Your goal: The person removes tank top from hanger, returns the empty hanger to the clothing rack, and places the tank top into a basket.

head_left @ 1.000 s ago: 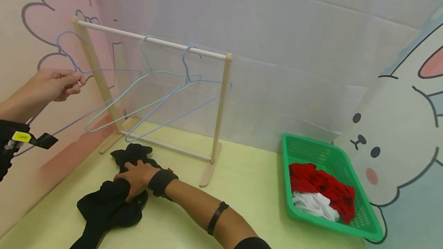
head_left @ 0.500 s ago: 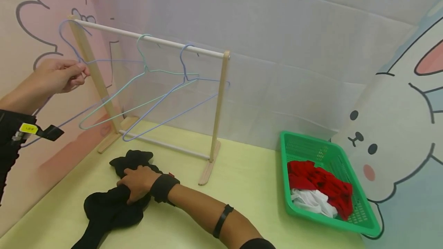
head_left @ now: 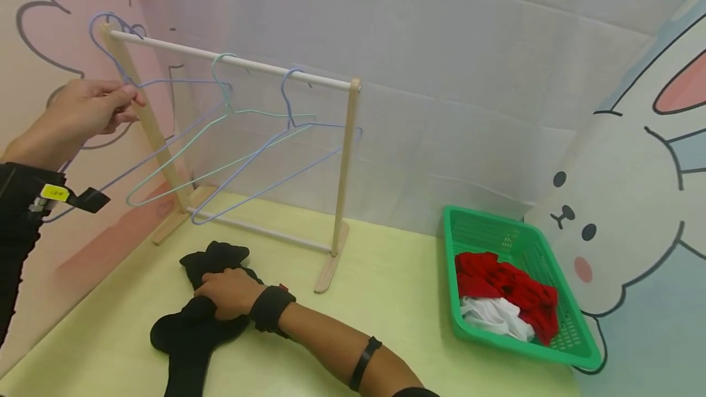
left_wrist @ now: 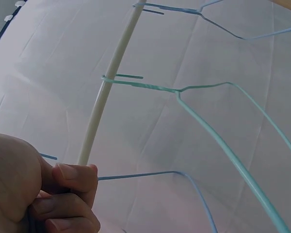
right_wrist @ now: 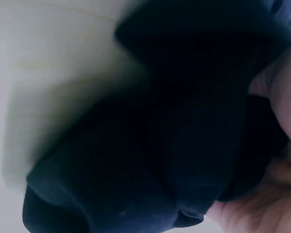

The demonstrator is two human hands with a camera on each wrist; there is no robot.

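Observation:
My left hand (head_left: 88, 109) pinches a thin blue clothes hanger (head_left: 182, 81) just below its hook, at the left end of the rack. The hook is up at the white rod (head_left: 182, 49); whether it bears on the rod I cannot tell. In the left wrist view, the fingers hide the hanger's neck. Lower down, my right hand (head_left: 231, 293) grips a bunched black garment (head_left: 190, 348) lying on the yellow table. The right wrist view shows the dark cloth (right_wrist: 136, 160) filling most of the frame beside the fingers; its exact kind is unclear.
A green hanger (head_left: 225, 87) and another blue hanger (head_left: 287, 97) hang from the rod. The wooden rack post (head_left: 346, 164) stands at its right end. Farther right, a green basket (head_left: 458, 299) holds red cloth (head_left: 507, 287) and white cloth (head_left: 493, 317).
My left hand has risen with the blue hanger, bringing its hook up to the rod's level. My right hand has slid the black garment slightly right and toward me.

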